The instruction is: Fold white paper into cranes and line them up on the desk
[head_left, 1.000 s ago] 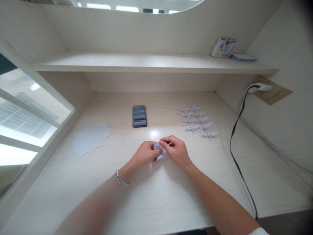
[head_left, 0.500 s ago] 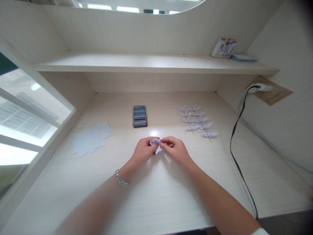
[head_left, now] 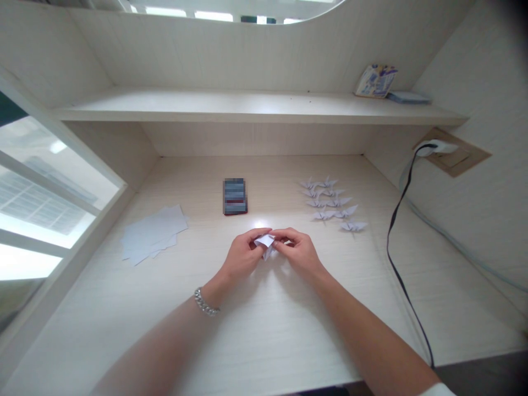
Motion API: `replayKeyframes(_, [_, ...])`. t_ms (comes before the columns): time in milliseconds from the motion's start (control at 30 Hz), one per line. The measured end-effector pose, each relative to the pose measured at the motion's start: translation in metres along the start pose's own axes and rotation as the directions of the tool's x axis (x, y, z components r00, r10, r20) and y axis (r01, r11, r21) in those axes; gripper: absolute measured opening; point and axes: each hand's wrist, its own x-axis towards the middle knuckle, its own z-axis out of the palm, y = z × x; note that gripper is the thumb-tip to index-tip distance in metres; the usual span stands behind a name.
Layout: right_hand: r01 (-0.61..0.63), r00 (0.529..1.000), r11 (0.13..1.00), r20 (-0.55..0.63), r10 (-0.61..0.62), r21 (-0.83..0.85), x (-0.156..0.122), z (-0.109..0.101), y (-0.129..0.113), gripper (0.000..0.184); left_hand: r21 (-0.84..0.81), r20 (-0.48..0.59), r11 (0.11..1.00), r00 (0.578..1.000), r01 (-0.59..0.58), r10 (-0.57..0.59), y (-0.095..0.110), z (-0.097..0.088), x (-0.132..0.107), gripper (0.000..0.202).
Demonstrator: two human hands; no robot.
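Between both hands is a small piece of folded white paper (head_left: 264, 241), its upper flap spread wide and a pointed part below. My left hand (head_left: 243, 252) pinches its left side with thumb and fingers. From the right, my right hand (head_left: 297, 250) grips the other edge, fingertips closed on it. Parts of the paper are hidden behind the fingers. Several folded white paper cranes (head_left: 331, 203) stand in rows on the desk to the right. Loose white paper sheets (head_left: 154, 234) lie overlapping at the left.
A dark rectangular object (head_left: 235, 196), blurred out, lies behind my hands on the desk (head_left: 264, 335). A black cable (head_left: 394, 258) runs from the wall socket (head_left: 456, 153) down the right side. Above the desk's back spans a shelf (head_left: 247, 103) with a small colourful packet (head_left: 375, 81).
The paper's upper flap has opened out flatter and broader between my fingers. Both hands stay almost in place, with small finger shifts.
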Motion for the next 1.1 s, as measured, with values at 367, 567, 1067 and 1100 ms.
replayKeyframes(367, [0.039,0.996,0.999,0.076,-0.042,0.034,-0.002,-0.001,-0.002,0.021,-0.042,0.015,0.999,1.0,-0.027,0.028,0.0,-0.002,0.0,0.038])
replayKeyframes(567, [0.055,0.991,0.998,0.118,-0.056,0.01,-0.003,-0.001,-0.003,0.022,-0.055,0.018,0.998,0.999,-0.028,0.029,0.001,-0.003,-0.002,0.039])
replayKeyframes(1067, [-0.067,0.997,0.996,0.048,0.064,0.06,0.002,-0.001,0.007,0.021,-0.181,-0.004,0.983,1.0,0.003,-0.004,-0.001,0.0,-0.001,0.015])
replayKeyframes(1100, [-0.073,0.997,0.995,0.04,0.071,0.065,0.002,-0.001,0.007,0.021,-0.171,0.0,0.985,1.0,0.012,-0.012,-0.003,0.0,-0.001,0.015])
